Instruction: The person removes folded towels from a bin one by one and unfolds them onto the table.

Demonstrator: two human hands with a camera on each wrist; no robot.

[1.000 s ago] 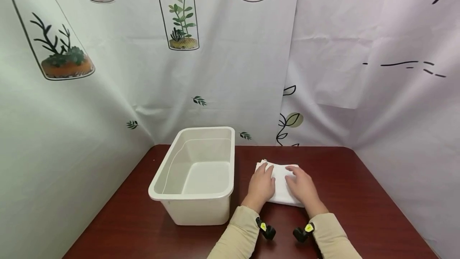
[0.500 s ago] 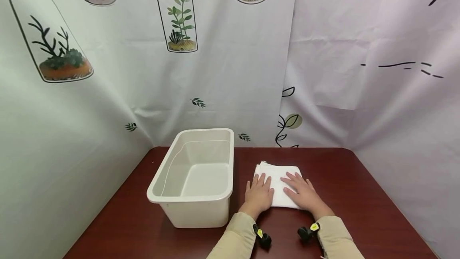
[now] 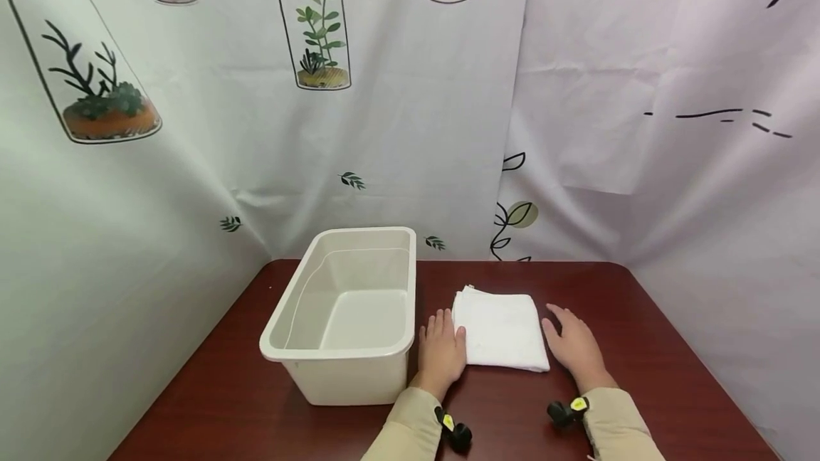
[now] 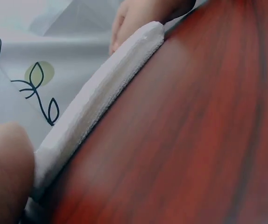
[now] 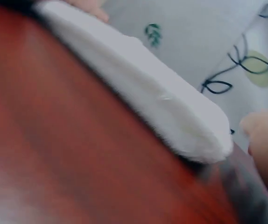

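A folded white towel (image 3: 502, 331) lies flat on the dark red table, between the two hands. My left hand (image 3: 442, 352) rests at its left edge, fingers straight and pointing away, thumb against or very near the towel. To the right, my right hand (image 3: 575, 347) is beside the towel with a small gap, its fingers loosely bent and holding nothing. In the left wrist view the towel (image 4: 96, 95) shows its thick folded side, with part of the left hand (image 4: 8, 175) at the lower left. In the right wrist view the right hand (image 5: 267, 147) is apart from the towel (image 5: 148, 88).
A cream plastic tub (image 3: 359, 375) stands on the table (image 3: 640, 347) left of the left hand, with nothing seen inside it. A white printed curtain (image 3: 416, 126) hangs behind and along both sides of the table.
Both hands were on top of the towel. They have slid apart, the left hand to the towel's left edge and the right hand off its right side. The towel is now uncovered.
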